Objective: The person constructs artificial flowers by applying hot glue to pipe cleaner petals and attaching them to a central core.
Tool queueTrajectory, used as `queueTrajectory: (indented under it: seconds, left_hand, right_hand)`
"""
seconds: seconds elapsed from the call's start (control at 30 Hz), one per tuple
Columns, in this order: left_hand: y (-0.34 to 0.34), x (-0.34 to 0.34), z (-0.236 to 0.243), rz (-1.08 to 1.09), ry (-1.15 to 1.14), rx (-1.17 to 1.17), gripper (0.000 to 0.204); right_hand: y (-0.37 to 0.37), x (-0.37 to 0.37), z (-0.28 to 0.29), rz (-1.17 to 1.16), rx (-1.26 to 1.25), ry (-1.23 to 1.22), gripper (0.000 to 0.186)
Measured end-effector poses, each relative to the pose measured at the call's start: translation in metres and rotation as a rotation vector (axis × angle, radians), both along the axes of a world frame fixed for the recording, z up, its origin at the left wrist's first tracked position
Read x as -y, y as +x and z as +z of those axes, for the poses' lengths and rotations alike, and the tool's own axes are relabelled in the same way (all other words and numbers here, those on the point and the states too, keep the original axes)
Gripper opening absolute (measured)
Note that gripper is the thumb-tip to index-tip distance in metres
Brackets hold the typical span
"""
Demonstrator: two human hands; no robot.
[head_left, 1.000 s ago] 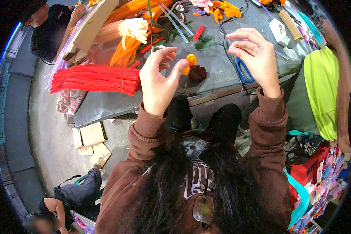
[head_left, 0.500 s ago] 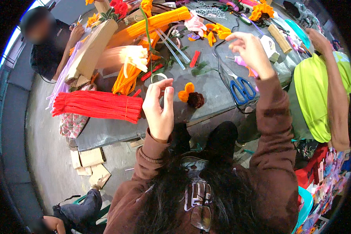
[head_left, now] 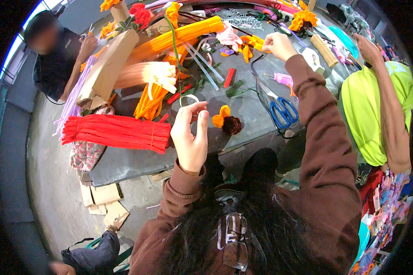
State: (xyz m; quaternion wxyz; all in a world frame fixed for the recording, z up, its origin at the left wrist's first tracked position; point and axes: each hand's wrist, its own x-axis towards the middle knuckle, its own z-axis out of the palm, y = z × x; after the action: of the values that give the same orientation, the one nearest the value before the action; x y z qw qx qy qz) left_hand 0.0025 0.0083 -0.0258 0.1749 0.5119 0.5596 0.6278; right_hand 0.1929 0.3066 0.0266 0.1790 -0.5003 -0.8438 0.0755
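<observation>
My left hand point(head_left: 191, 142) is raised over the table's near edge, its fingers curled in and the thumb close by. Whatever it may hold is hidden. A green stem point(head_left: 175, 48) and a small cream loop point(head_left: 188, 99) meet its upper fingers; I cannot tell if they are gripped. My right hand point(head_left: 281, 46) reaches far across the table. Its fingertips are pinched together beside orange fuzzy petals point(head_left: 248, 46), and anything between them is too small to name. Between my arms lies a small flower with orange petals point(head_left: 222, 114) and a dark brown tuft point(head_left: 232, 125).
A red bundle of pipe cleaners point(head_left: 117, 133) lies left, below peach point(head_left: 144, 75) and orange bundles point(head_left: 183, 34). Blue-handled scissors point(head_left: 283, 113) and a pink glue gun point(head_left: 284, 79) lie right. Co-workers sit at left point(head_left: 59, 55) and right, the latter in a lime top point(head_left: 371, 114).
My right hand has moved slightly up and left, and its spread fingers have come together in a pinch. The left hand keeps its pose. The whole view has shifted a little.
</observation>
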Motion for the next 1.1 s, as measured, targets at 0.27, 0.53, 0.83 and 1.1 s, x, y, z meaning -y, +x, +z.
queueTrajectory:
  seconds: [0.27, 0.53, 0.83, 1.1]
  left_hand:
    - [0.010, 0.003, 0.009, 0.078, 0.140, -0.041, 0.014]
    - [0.036, 0.003, 0.036, -0.222, 0.085, 0.208, 0.019]
    - [0.033, 0.006, 0.040, -0.292, 0.020, 0.307, 0.010]
    - [0.026, 0.010, 0.039, -0.517, -0.167, 0.488, 0.021]
  right_hand:
    - [-0.001, 0.131, 0.036, 0.364, -0.922, -0.936, 0.029]
    - [-0.007, 0.215, 0.021, 0.410, -1.260, -1.149, 0.013]
    - [-0.004, 0.224, 0.023, 0.526, -1.120, -1.018, 0.013]
    - [0.003, 0.213, 0.021, 0.766, -0.906, -0.780, 0.017]
